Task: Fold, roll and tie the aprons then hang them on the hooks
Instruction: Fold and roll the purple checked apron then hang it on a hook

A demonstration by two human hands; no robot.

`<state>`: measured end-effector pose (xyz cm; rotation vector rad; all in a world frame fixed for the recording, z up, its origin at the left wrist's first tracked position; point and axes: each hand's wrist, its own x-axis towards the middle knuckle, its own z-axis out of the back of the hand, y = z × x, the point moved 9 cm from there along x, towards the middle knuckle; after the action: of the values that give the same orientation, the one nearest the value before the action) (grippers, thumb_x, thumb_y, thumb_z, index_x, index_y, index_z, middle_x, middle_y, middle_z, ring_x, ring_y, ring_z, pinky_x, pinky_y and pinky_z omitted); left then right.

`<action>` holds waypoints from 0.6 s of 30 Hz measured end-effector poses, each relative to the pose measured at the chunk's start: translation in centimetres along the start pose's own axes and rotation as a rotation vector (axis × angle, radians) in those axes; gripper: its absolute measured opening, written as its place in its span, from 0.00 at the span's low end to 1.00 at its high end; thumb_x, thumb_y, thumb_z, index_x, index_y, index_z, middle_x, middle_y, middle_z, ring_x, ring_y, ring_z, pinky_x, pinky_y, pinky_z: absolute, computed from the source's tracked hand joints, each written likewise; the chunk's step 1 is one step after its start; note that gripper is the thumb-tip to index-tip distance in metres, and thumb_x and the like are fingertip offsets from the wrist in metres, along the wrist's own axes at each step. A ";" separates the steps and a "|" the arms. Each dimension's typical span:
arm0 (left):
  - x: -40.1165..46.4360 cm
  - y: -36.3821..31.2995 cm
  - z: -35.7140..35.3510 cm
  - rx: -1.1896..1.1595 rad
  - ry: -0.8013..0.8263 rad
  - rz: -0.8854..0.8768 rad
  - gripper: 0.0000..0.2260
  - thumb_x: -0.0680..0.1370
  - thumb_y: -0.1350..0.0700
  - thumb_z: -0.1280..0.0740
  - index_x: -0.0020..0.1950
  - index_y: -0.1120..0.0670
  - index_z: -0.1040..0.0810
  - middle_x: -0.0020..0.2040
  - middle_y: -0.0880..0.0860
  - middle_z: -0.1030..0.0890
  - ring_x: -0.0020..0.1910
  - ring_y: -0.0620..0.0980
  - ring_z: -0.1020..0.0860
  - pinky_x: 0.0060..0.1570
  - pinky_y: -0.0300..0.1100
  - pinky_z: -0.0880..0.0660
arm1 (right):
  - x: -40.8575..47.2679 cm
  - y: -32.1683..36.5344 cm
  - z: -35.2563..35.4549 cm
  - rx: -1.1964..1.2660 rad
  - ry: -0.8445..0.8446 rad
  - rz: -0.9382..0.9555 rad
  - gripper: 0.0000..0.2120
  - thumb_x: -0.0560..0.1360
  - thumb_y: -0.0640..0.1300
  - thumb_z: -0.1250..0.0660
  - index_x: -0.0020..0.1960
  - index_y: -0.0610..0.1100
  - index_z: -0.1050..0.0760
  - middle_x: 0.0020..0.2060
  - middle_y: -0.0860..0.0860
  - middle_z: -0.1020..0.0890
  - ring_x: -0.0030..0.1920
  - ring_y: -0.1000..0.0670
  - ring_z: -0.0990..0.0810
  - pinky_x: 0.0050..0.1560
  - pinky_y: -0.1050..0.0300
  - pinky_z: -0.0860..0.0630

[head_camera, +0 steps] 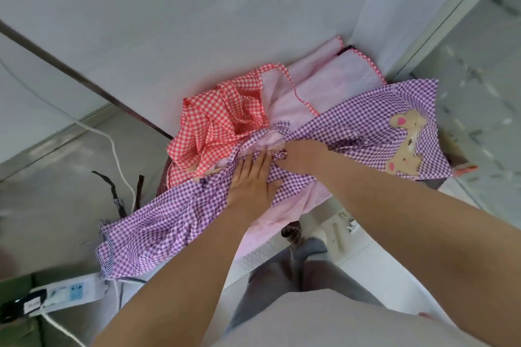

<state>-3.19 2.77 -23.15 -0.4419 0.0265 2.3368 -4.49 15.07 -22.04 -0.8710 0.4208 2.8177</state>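
Head view showed both forearms reaching from 6 o'clock toward frame centre. Nearest the viewer, at 8 o'clock, one end of the purple apron [174, 217] hung off the surface edge, well apart from the hands. The left hand [251, 180] lay flat on the purple apron, fingers straight and together, pressing the cloth down and holding nothing. Just beside it, at 3 o'clock of that hand, the right hand [298, 158] had its fingers curled into the gathered cloth; it appeared to pinch a fold or strap, though the fingertips were hidden. The bear patch [406, 144] lay toward 3 o'clock, face up. Beyond, at 12 o'clock, the red apron [222, 121] sat crumpled, touching the purple apron.

Judgement: folding was at an early stage. To fold well, the flat hand should anchor the crease while the other hand draws the bunched cloth taut and smooths it before rolling.
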 end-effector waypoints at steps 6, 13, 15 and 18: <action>0.5 0.4 -1.2 -0.066 0.075 0.023 0.28 0.79 0.38 0.62 0.76 0.44 0.67 0.78 0.50 0.63 0.78 0.56 0.58 0.73 0.50 0.64 | -4.2 -6.3 0.1 -0.214 -0.146 -0.252 0.16 0.77 0.48 0.40 0.63 0.44 0.32 0.56 0.46 0.23 0.55 0.43 0.23 0.58 0.47 0.28; 0.3 -2.5 -0.3 0.127 -0.057 -0.252 0.34 0.76 0.49 0.38 0.78 0.47 0.53 0.79 0.54 0.59 0.77 0.61 0.58 0.70 0.68 0.56 | -6.2 -9.3 -0.5 -0.150 -0.213 -0.242 0.15 0.79 0.45 0.44 0.61 0.46 0.25 0.52 0.49 0.19 0.51 0.46 0.20 0.53 0.52 0.25; -0.3 -3.2 -0.8 0.186 -0.085 -0.396 0.40 0.71 0.48 0.29 0.78 0.48 0.46 0.79 0.54 0.53 0.77 0.60 0.52 0.73 0.63 0.54 | -6.5 -9.8 -1.7 -0.059 -0.087 -0.248 0.14 0.78 0.43 0.44 0.59 0.45 0.24 0.46 0.50 0.19 0.45 0.47 0.21 0.45 0.55 0.24; -1.6 -3.6 -2.1 0.255 -0.051 -0.552 0.45 0.68 0.49 0.26 0.79 0.48 0.49 0.79 0.54 0.47 0.77 0.58 0.47 0.72 0.59 0.50 | -6.9 -10.6 -2.7 0.080 0.068 -0.266 0.15 0.78 0.44 0.46 0.60 0.45 0.25 0.50 0.48 0.19 0.48 0.47 0.21 0.49 0.53 0.24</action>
<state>0.98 3.94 -24.18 -0.2238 0.1564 1.7703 5.11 23.72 -22.52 -0.9319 0.3921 2.5184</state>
